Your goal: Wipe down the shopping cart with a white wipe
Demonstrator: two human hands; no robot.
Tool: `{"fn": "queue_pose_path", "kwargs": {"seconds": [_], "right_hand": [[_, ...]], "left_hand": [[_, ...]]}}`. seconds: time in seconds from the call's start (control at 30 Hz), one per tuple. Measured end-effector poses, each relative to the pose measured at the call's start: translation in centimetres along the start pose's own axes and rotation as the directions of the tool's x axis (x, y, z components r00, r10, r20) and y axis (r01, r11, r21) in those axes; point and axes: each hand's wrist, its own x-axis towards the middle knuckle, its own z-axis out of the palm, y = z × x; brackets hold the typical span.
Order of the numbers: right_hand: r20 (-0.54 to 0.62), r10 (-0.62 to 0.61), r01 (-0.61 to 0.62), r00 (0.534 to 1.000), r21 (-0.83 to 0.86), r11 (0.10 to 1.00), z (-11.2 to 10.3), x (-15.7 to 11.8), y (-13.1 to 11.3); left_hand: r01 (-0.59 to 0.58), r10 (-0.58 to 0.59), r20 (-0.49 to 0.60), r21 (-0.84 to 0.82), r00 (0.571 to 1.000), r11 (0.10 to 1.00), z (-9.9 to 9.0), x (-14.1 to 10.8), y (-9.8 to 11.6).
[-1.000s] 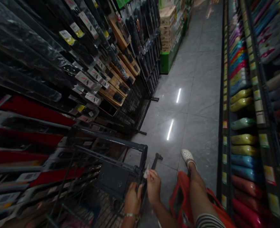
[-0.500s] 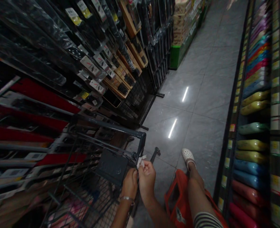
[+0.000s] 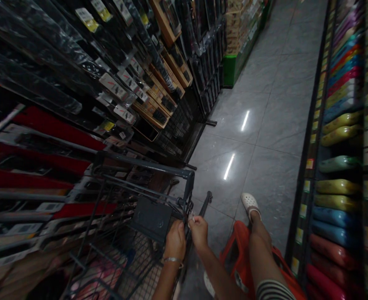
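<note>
My left hand (image 3: 175,241), wearing a bracelet, is closed at the side rim of a grey wire shopping cart (image 3: 152,166). What its fingers hold is hidden. Just to its right, my right hand (image 3: 199,231) pinches a small whitish scrap (image 3: 191,216), perhaps tissue or paper, mostly covered by the fingers. The fingertips of both hands are close together beside the cart's upper corner. Inside the cart's basket lies something pink and patterned (image 3: 101,271).
Packaged goods (image 3: 159,104) hang on a rack at the left. Shelves of colourful folded packs (image 3: 336,202) line the right. A leg in a white clog (image 3: 250,203) and an orange bag (image 3: 242,239) are close by on the grey tiled floor (image 3: 265,125).
Both hands have shifted slightly right and down in view, along with the cart. Less of the whitish scrap shows at the right fingertips. A second white clog appears below.
</note>
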Motion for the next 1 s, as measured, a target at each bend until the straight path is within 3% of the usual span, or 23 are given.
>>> {"fn": "queue_pose_path", "kwargs": {"seconds": [0.2, 0.3, 0.4, 0.53, 0.7, 0.9, 1.0], "right_hand": [[0.063, 0.108, -0.116, 0.992, 0.149, 0.982, 0.2, -1.4, -3.5], [0.087, 0.044, -0.059, 0.995, 0.181, 0.982, 0.1, -2.2, -5.7], [0.087, -0.09, 0.072, 0.992, 0.194, 0.978, 0.0, -2.5, -7.0], [0.118, -0.165, 0.149, 0.979, 0.137, 0.979, -0.1, -1.7, -6.1], [0.137, -0.034, 0.024, 0.99, 0.073, 0.997, -0.1, -0.4, -3.5], [0.146, -0.049, 0.042, 0.988, 0.045, 0.998, -0.2, 0.2, -3.1], [0.165, 0.04, -0.038, 0.986, -0.019, 0.999, -0.9, 0.5, -2.4]], "left_hand": [[0.011, -0.011, 0.006, 0.029, 1.0, 1.0, -0.1, 0.1, 0.3], [0.005, -0.005, 0.011, 0.038, 1.0, 0.999, -0.1, 0.2, 0.5], [-0.004, 0.003, 0.02, 0.048, 1.0, 0.999, -0.1, 0.2, 0.6], [-0.013, 0.012, 0.012, 0.075, 1.0, 0.997, 0.0, 0.2, 0.4], [-0.028, 0.03, -0.016, 0.111, 0.999, 0.993, 0.2, 0.3, 0.2], [0.006, 0.002, -0.057, 0.142, 0.998, 0.99, 0.5, 0.2, 0.3], [0.041, -0.03, -0.081, 0.134, 0.996, 0.99, 0.6, 0.2, 0.3]]}}
